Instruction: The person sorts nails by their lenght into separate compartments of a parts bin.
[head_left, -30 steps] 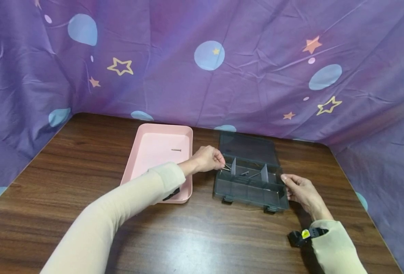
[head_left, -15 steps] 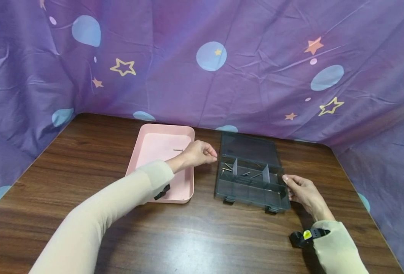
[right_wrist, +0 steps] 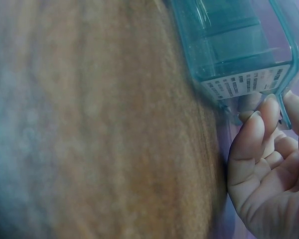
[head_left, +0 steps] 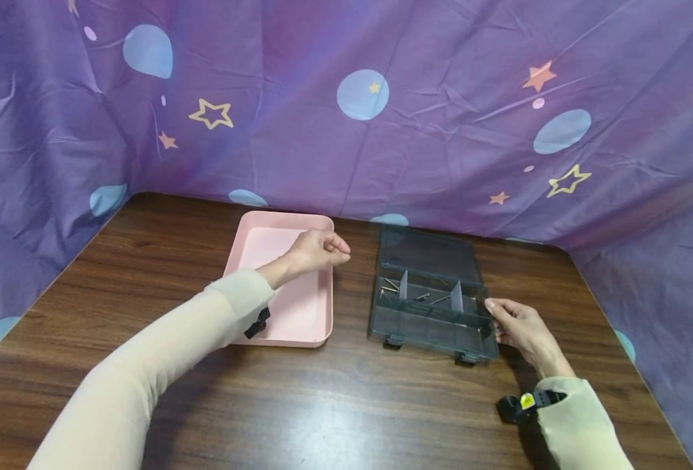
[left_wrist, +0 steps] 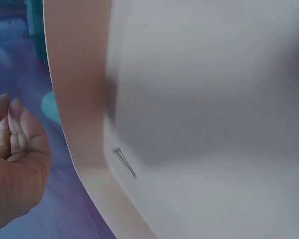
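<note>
My left hand (head_left: 313, 251) is above the right wall of the pink tray (head_left: 328, 313). Its fingers are loosely bent, and I see nothing between them in the left wrist view. Inside the tray lies one nail (left_wrist: 125, 163), covered by that hand in the head view. To the right stands a see-through dark storage box (head_left: 425, 331), lid (head_left: 428, 253) folded back. Several nails (head_left: 390, 286) lie in its left compartment, and a few small metal pieces (head_left: 424, 297) in the middle one. My right hand (head_left: 522, 329) pinches the box's right end between thumb and fingers.
All of this rests on a brown wood-grain table (head_left: 322, 405). A purple curtain (head_left: 287, 150) with stars and planets hangs along its back and sides. Two latches (head_left: 393, 341) stick out from the front of the box.
The left hand has let go of a nail in the box's left compartment and drawn back leftward to the tray. The right hand still holds the box end.
</note>
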`<state>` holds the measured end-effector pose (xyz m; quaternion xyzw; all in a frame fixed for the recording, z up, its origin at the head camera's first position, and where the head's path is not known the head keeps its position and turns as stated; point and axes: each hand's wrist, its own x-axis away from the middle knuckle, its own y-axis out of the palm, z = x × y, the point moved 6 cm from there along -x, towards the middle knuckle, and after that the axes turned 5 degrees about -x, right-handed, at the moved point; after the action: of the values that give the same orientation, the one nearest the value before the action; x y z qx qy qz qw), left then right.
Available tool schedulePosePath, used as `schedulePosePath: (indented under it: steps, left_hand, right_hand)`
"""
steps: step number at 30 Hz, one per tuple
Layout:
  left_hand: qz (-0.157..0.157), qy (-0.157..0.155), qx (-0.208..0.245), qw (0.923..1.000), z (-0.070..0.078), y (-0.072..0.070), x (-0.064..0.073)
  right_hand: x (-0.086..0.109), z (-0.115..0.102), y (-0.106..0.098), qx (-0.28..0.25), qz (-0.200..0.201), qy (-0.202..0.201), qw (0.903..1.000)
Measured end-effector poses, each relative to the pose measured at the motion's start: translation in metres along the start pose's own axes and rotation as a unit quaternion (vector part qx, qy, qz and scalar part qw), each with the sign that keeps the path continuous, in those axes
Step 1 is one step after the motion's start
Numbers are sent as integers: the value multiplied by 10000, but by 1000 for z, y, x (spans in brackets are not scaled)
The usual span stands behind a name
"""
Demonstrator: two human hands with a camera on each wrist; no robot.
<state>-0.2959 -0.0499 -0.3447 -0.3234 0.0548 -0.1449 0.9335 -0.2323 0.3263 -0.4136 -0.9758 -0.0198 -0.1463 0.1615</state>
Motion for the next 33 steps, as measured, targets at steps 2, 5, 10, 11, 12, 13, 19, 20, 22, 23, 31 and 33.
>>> schedulePosePath:
  steps: [2, 5, 10, 11, 12, 13, 19, 20, 22, 23, 31, 33]
  left_hand:
    - [29, -64, 139, 9999, -5, -5, 1]
    - [84, -141, 293, 9994, -13, -13, 2]
    - [251, -285, 235, 9990, -27, -23, 3]
    - [282, -327, 204, 9989, -29, -25, 3]
    - [308, -352, 153, 9988, -31, -26, 3]
    - [315, -382, 137, 9987, -33, -27, 3]
    - [319, -512, -29, 9982, -44, -32, 2]
    - [317, -528, -69, 9981, -45, -33, 1]
    - [303, -559, -127, 9979, -47, -33, 0]
    - [306, -570, -153, 9978, -48, -34, 0]
    - [312, -728, -184, 9967, -56, -34, -1]
    - [321, -791, -210, 9961, -59, -34, -2]
  right_hand:
    - [0, 0, 0, -5, 0, -25, 10000]
    - [0, 0, -1, 25, 4, -35, 10000]
    - [0, 0, -1, -2, -8, -11, 10000]
    - [0, 0, -1, -15, -10, -14, 10000]
    - [0, 0, -1, -28, -5, -10, 10000]
    - [-1, 0, -2, -36, 6, 5, 10000]
    - [-1, 1, -2, 29, 37, 85, 10000]
    - [-1, 1, -1, 44, 38, 89, 9999]
    - [-1, 1, -1, 77, 48, 95, 9999]
    - [-1, 1, -1, 90, 59, 97, 9999]
    - [-1, 1, -2, -51, 37, -1, 10000]
    - [0, 1, -2, -121, 24, -17, 9999]
